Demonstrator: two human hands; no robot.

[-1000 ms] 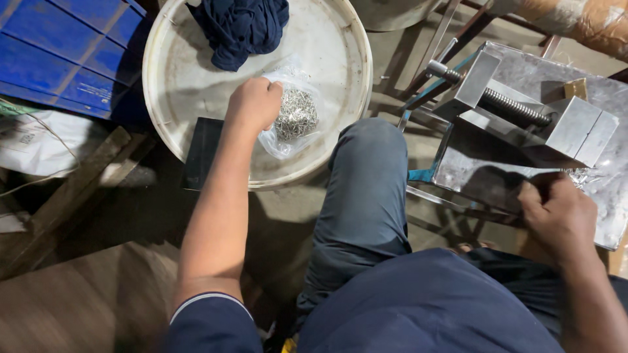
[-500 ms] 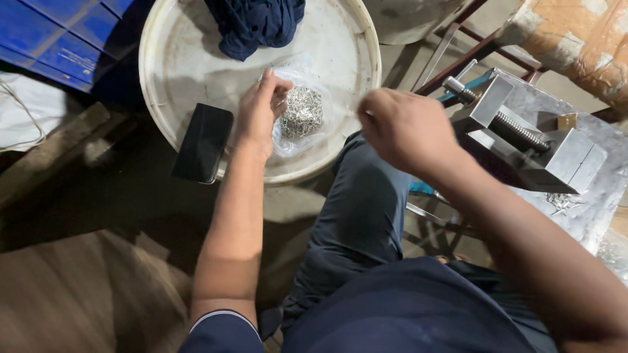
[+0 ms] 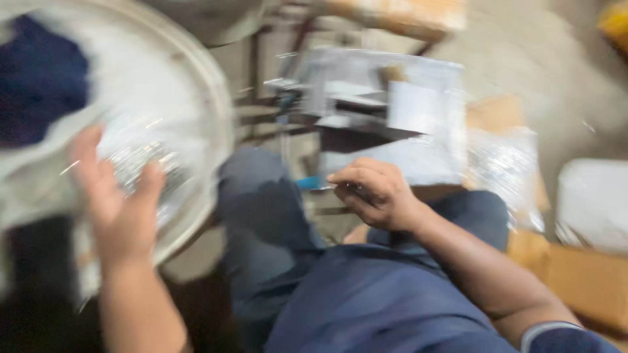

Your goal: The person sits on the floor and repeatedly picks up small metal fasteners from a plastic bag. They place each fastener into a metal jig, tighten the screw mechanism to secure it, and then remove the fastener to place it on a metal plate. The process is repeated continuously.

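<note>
Right hand [image 3: 376,195] withdrew from blurred bag [image 3: 140,167].

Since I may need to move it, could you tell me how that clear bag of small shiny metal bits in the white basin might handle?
The clear bag would probably sag and shift, since its film looks thin and loose under the left hand. It likely feels heavy for its size, being full of metal bits.

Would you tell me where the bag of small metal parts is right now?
In the head view it lies at the left, in the white tub, under the left hand and below the dark blue cloth.
</note>
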